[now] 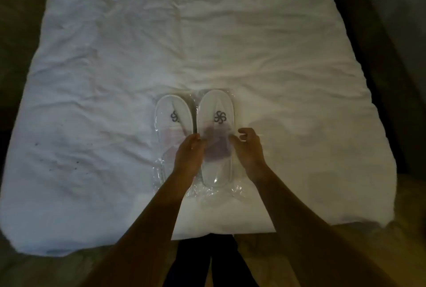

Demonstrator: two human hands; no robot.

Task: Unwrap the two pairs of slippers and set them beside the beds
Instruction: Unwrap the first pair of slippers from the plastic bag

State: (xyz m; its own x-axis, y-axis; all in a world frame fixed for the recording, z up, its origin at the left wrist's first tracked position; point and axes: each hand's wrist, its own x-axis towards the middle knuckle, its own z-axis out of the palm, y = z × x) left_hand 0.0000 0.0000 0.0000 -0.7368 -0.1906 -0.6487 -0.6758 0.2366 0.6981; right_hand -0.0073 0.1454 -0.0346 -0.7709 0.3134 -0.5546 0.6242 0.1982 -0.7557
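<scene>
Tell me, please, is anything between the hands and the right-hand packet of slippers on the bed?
Nothing visible: the left hand and right hand already flank the right packet. Only its clear plastic wrap covers the slippers.

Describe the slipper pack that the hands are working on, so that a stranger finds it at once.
On the white bed, two plastic-wrapped slipper packs lie side by side near the foot edge. It is the right-hand pack, between the left hand and right hand; its neighbour lies untouched.

White matt cloth slippers [216,111], glossy clear plastic wrap [214,191], creased cotton bedsheet [207,44]
</scene>
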